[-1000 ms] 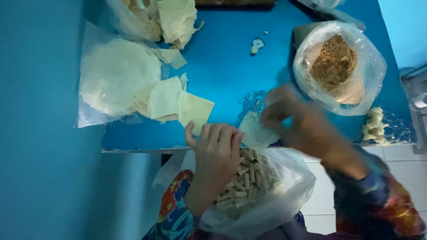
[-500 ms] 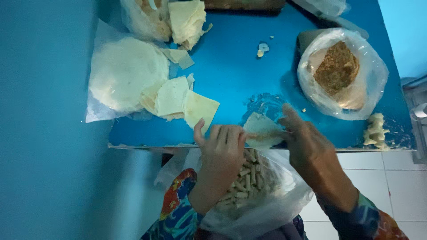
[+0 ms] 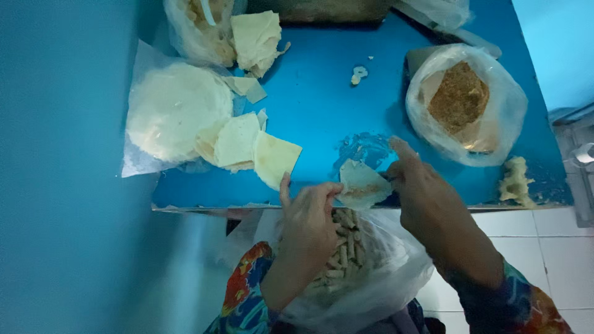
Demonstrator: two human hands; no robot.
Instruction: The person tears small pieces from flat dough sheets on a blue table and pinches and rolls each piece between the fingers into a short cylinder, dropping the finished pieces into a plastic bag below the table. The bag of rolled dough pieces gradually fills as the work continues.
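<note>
Left hand (image 3: 307, 213): I pinched the near left edge of the wrapper (image 3: 361, 184).
Right hand (image 3: 418, 185): I pinched its right edge.
Near: bag of rolls (image 3: 352, 260).

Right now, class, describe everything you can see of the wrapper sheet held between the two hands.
The wrapper sheet is a thin, pale, roughly wedge-shaped piece that looks like soft dough. A line of brownish filling lies along its lower edge. It rests at the near edge of the blue table, pinched by the left hand on one side and the right hand on the other.
</note>
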